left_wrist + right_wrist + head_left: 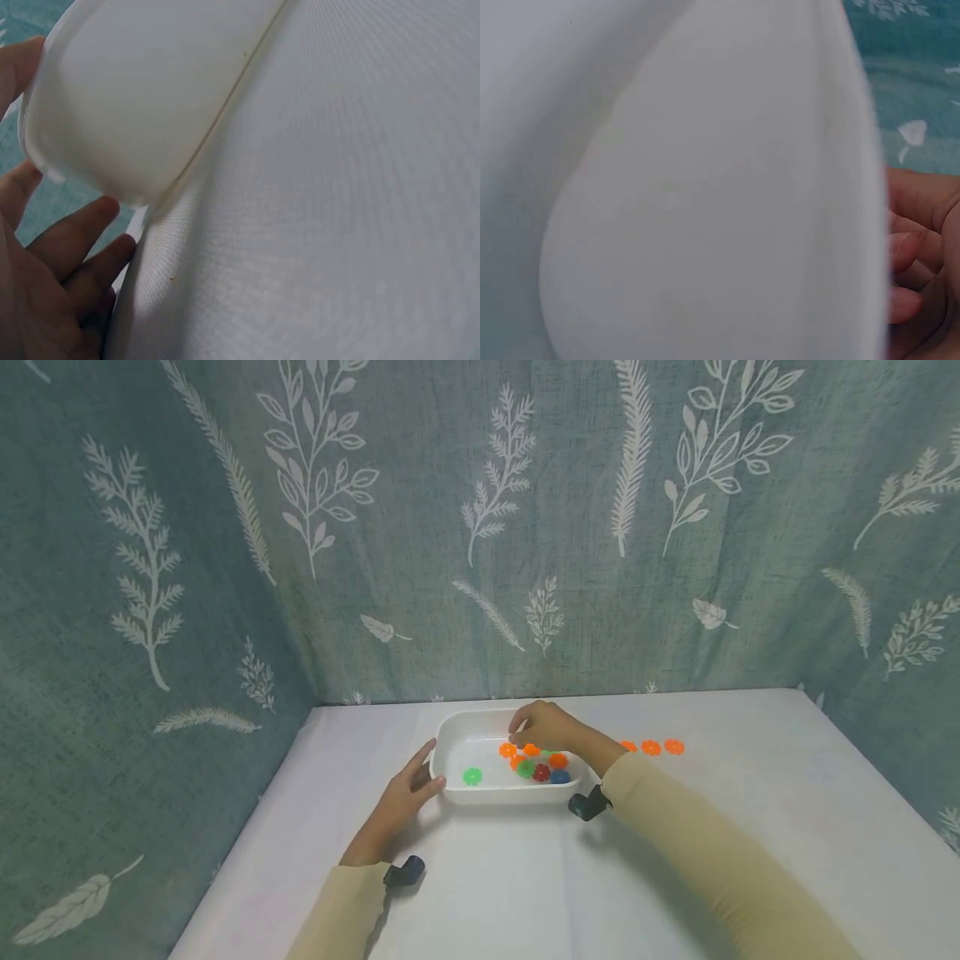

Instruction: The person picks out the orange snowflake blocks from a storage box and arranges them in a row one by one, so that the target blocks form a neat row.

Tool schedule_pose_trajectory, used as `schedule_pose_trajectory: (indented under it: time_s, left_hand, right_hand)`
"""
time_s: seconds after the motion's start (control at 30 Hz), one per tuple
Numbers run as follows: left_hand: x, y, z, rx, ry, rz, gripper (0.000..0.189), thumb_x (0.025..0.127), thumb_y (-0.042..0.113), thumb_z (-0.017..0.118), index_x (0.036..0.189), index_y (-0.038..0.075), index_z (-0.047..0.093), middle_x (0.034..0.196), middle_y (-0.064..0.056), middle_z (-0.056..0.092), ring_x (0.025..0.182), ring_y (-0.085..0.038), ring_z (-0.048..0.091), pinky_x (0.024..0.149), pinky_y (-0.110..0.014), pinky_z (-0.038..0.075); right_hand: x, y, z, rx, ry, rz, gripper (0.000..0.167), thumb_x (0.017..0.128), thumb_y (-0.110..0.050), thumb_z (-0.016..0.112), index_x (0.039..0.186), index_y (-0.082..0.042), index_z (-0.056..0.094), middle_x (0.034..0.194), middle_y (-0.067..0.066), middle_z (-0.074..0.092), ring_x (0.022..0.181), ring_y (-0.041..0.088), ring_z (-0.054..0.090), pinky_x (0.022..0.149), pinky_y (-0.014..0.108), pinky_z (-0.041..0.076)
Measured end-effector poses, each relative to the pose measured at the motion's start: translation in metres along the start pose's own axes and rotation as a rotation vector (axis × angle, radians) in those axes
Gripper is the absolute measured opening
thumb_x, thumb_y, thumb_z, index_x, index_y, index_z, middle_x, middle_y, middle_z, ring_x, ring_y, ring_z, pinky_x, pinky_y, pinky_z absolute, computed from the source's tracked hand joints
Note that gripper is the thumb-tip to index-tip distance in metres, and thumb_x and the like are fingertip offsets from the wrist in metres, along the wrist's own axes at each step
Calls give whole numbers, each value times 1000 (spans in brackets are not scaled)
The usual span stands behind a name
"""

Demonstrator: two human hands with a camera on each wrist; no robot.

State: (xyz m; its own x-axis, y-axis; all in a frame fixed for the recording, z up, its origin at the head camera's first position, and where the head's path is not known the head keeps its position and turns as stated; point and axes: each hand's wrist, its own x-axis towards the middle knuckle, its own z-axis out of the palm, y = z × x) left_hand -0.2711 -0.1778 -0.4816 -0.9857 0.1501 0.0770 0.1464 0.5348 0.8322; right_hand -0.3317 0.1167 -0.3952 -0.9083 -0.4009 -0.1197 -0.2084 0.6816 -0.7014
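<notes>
In the head view a white tray (480,795) holds small scalloped plastic discs. My left hand (395,810) holds the tray's left end, thumb at the front corner and index finger along the side. The left wrist view shows its fingertips at the tray wall (150,97). My right hand (551,727) reaches over the tray, its bent fingers low above an orange disc (507,750). Whether it pinches a disc I cannot tell; in the right wrist view the tray wall (705,187) partly hides its curled fingers (904,304).
Inside the tray a green disc (472,776) lies apart at the left; a red disc (542,772) and a blue disc (560,776) are among others at the right. Orange discs (651,747) form a row on the white table (750,793). A leaf-patterned curtain (420,527) stands behind.
</notes>
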Motion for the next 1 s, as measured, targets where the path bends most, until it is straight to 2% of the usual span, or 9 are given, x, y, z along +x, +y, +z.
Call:
schedule_pose_trajectory:
  time_s: [0.23, 0.33, 0.47, 0.53, 0.73, 0.87, 1.0]
  left_hand:
    - [-2, 1, 4, -14, 4, 27, 75, 91, 44, 66, 154, 35, 28, 146, -8, 46, 136, -32, 39, 106, -69, 19]
    - [-3, 3, 4, -14, -3, 33, 74, 91, 44, 66, 154, 37, 27, 146, -8, 46, 136, -31, 39, 106, -68, 19]
    - [-6, 7, 0, -20, 2, 17, 73, 91, 43, 66, 153, 38, 28, 147, -8, 46, 137, -31, 39, 106, -68, 19]
    - [-6, 8, -2, -20, 5, 9, 73, 91, 43, 67, 153, 37, 28, 147, -8, 45, 136, -32, 39, 106, -68, 20]
    - [-4, 7, -2, -9, -3, -10, 76, 90, 45, 67, 154, 36, 26, 148, -9, 44, 137, -32, 38, 105, -68, 20]
    - [-4, 6, -1, -24, 1, -23, 76, 89, 46, 67, 153, 38, 27, 148, -8, 44, 137, -32, 38, 105, -68, 19]
    - [-3, 4, 0, -26, 2, -11, 76, 90, 45, 67, 154, 36, 27, 148, -9, 44, 136, -32, 39, 106, -68, 20]
  right_hand:
    - [6, 12, 14, -164, 22, -69, 12, 91, -21, 69, 97, -13, 72, 84, -6, 68, 73, 13, 59, 72, 29, 51]
    - [8, 17, 16, -260, 52, -32, 10, 89, -22, 69, 95, -14, 73, 82, -8, 66, 70, 11, 58, 73, 30, 51]
    - [7, 17, 18, -350, 51, 3, 11, 89, -25, 70, 93, -15, 72, 76, -8, 64, 70, 12, 57, 75, 31, 50]
    - [7, 16, 19, -338, 30, -18, 11, 90, -25, 70, 93, -15, 72, 73, -7, 64, 70, 12, 57, 75, 31, 50]
    - [8, 18, 24, -219, -3, -48, 7, 91, -19, 69, 91, -12, 72, 69, -3, 63, 60, 14, 57, 62, 28, 49]
    - [10, 19, 26, -234, 14, -48, 5, 87, -16, 73, 88, -12, 71, 71, -4, 62, 60, 12, 56, 62, 26, 48]
    - [11, 21, 28, -257, 26, -30, 12, 79, -17, 79, 85, -13, 71, 71, -4, 62, 63, 12, 56, 65, 26, 47]
